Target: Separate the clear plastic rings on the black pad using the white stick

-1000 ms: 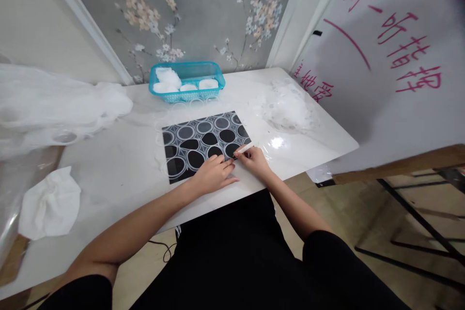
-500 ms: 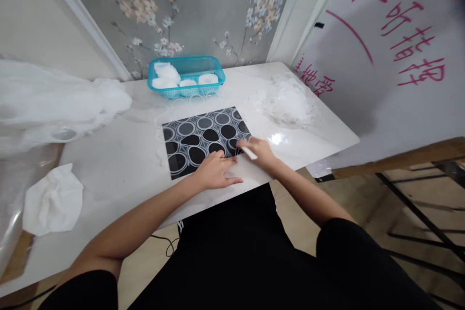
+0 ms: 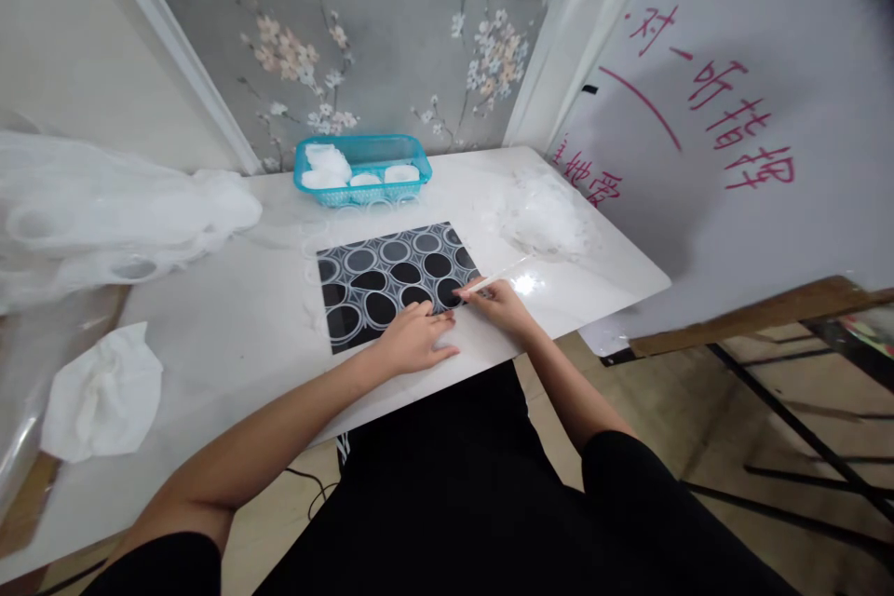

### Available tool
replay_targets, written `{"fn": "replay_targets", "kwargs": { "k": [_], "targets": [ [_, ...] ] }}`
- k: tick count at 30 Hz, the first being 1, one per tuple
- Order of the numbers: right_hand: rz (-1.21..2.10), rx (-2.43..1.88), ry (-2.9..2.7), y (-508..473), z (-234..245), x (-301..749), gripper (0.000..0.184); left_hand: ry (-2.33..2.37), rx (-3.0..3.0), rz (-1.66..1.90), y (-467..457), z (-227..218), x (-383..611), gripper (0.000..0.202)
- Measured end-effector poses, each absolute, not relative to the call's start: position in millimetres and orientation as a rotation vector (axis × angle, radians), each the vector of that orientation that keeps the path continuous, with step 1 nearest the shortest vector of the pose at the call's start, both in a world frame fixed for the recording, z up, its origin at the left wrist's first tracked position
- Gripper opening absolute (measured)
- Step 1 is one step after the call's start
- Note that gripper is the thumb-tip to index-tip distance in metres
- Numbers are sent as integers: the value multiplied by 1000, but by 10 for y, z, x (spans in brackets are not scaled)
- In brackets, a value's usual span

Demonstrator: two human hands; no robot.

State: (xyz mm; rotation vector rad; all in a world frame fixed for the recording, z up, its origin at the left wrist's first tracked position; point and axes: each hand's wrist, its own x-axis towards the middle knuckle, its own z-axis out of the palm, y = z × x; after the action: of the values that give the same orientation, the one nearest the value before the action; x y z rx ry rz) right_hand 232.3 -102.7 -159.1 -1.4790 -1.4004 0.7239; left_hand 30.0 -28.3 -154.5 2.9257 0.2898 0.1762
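Note:
A black sheet with a grey-and-white circle pattern [image 3: 367, 281] lies flat on the white table. My left hand [image 3: 417, 341] rests with fingers stretched out over its front edge, pressing near the lower middle. In my right hand [image 3: 504, 307] is a slim white pen-like stick [image 3: 491, 281], pinched between the fingers. Its lower end meets the sheet near the right front corner, and its upper end points up and to the right. What kind of tip it has is too small to tell.
Behind the sheet stands a blue plastic basket [image 3: 363, 191] with white pads inside. Crumpled clear plastic scraps [image 3: 545, 216] lie at the right. At the left are a heap of plastic film [image 3: 126, 214] and a crumpled white tissue [image 3: 104, 391]. A whiteboard [image 3: 754, 93] leans beyond the right edge.
The stick in my right hand has swung from pointing down toward me to pointing up and right. My left hand stays on the sheet. The view has shifted slightly.

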Motion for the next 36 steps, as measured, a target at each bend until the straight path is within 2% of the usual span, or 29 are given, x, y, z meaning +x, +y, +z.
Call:
{"fn": "replay_targets", "kwargs": {
  "k": [13, 23, 31, 36],
  "targets": [
    [546, -1469, -1619, -1056, -1758, 2291, 16, 341, 2848, 137, -258, -1511, 299, 45],
    [456, -1392, -1941, -969, -1664, 2306, 23, 354, 2852, 140, -247, -1486, 293, 43],
    [283, -1625, -1719, -499, -1512, 2618, 17, 310, 2846, 100, -227, -1506, 301, 52],
    [148, -1655, -959, -4, -1223, 2867, 23, 332, 2840, 64, -225, -1481, 292, 51]
  ]
}}
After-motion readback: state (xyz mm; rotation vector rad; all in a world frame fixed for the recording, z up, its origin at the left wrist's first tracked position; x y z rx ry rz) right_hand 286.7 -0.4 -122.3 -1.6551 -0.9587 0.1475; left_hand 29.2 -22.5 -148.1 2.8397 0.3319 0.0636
